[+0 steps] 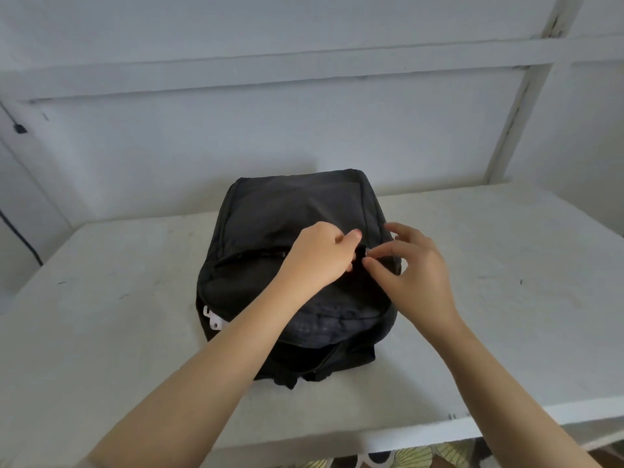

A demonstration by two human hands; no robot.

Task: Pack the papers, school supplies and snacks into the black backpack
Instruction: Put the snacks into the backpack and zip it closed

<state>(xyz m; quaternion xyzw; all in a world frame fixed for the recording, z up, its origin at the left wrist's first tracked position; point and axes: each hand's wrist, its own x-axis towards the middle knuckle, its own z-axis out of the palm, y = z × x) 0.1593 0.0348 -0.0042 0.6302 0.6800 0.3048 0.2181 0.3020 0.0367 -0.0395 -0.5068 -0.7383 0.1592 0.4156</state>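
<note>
The black backpack (290, 211) lies flat on the white table (506, 265), its front pocket facing up. My left hand (317, 258) rests on the pocket with fingers curled, gripping the fabric at the pocket's zipper line. My right hand (412, 265) is just to its right, thumb and forefinger pinching something small at the zipper, likely the pull. A white zipper tag (213, 319) shows at the bag's left side. No papers, supplies or snacks are visible.
A white wall with painted beams stands right behind the table. A dark cable (20, 231) runs down the wall at the far left. The table's front edge (439, 430) is near me, with patterned floor below it.
</note>
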